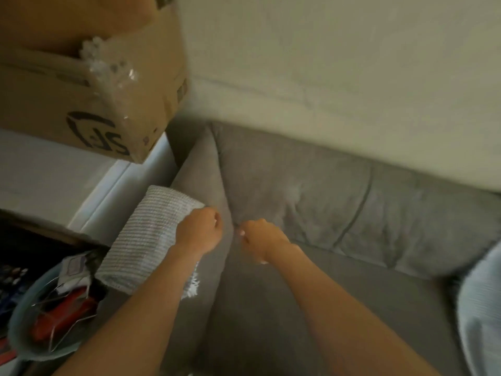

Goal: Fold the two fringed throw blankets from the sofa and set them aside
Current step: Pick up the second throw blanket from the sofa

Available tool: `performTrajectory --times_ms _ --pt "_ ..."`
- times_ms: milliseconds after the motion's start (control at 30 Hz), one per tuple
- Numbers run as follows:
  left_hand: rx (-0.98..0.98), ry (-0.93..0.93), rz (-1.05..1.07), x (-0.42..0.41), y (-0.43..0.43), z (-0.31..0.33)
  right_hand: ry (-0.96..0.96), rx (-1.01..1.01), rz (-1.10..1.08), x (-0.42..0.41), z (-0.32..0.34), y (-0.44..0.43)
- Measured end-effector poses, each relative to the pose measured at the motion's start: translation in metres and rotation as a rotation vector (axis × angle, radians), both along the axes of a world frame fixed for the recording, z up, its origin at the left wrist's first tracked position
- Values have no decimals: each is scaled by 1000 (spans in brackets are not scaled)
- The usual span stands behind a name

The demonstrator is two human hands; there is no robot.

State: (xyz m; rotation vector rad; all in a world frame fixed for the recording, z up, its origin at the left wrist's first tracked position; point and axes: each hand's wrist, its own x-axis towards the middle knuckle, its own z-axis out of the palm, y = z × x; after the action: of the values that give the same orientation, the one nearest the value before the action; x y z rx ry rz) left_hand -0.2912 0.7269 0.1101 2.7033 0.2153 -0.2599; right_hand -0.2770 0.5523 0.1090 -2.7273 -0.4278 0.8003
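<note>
Ribbed blanket (143,237) lay folded on the sofa's (352,213) left armrest (199,169), its fringe at the near edge. The left hand (199,230) curled at its far right corner; a grip I couldn't confirm. The right hand (261,240) was clenched, apparently empty. A cardboard box (40,104) held bubble wrap (108,66); a basket (24,346) held wire hangers (73,322). The seat (271,321) lay open up to the second blanket (479,308), far right.

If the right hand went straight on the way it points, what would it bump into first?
Probably the grey back cushion, near the crease beside the armrest. The right hand looks close to it, though depth is unclear.
</note>
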Motion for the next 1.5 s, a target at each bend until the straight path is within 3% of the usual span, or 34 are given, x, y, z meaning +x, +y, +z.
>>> performTrajectory --times_ms 133,267,467,633,933,1200,1333,1500 --pt "-151 -14 -250 8 -84 41 -18 25 -103 -11 34 -85" --pt "-149 -53 -416 3 -177 79 -72 11 -152 -26 64 -175" --pt "-149 -153 -412 -28 -311 122 -136 46 -234 -60 104 -316" --pt "-177 -205 -402 -52 -408 141 -295 157 -441 -88 133 -412" --pt "-233 -175 -450 -51 -496 156 -479 303 -685 -99 164 -497" --pt "-354 -167 -521 -28 -565 156 -451 179 -714 -114 171 -560" --pt "-319 -81 -638 -24 -605 154 -484 154 -785 -114 172 -597" --pt "-119 275 -850 -24 -645 153 -472 161 -839 -119 168 -643"
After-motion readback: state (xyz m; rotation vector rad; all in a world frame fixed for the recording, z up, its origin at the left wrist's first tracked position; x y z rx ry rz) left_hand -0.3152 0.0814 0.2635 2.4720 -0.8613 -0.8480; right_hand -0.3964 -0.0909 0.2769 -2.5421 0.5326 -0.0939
